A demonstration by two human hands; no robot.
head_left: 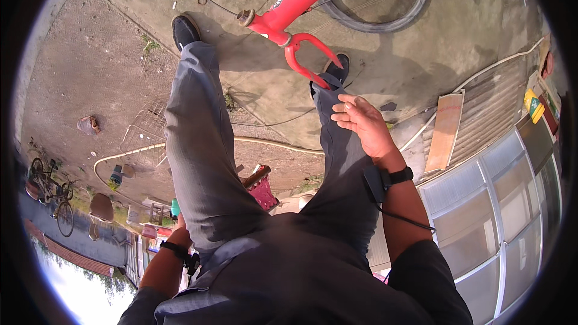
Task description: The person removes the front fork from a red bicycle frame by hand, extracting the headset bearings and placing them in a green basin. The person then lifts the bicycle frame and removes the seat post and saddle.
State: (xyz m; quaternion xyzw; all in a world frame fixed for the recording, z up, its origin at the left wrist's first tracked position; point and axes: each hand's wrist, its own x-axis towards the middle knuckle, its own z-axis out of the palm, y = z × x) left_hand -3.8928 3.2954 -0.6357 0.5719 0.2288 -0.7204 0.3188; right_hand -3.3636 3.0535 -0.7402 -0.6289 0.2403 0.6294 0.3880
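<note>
A red bicycle frame (pixel 283 21) with a bare fork (pixel 293 54) and no wheel in it lies ahead of me, the fork tips pointing toward my right leg. My right hand (pixel 364 123) is in the air just behind the fork tip, with its fingers stretched out and nothing in them. Down beside my left thigh is my left hand (pixel 182 224), mostly hidden by the trouser leg, so its fingers do not show. A small teal thing (pixel 175 207) appears next to it; I cannot tell whether the hand touches it.
A bicycle wheel with a black tyre (pixel 391 23) lies beyond the frame. A pale hose (pixel 271 144) runs across the ground. To the right are a wooden board (pixel 445 131), a yellow package (pixel 533 106) and framed panels (pixel 481 210). A parked bicycle (pixel 51 189) stands far left.
</note>
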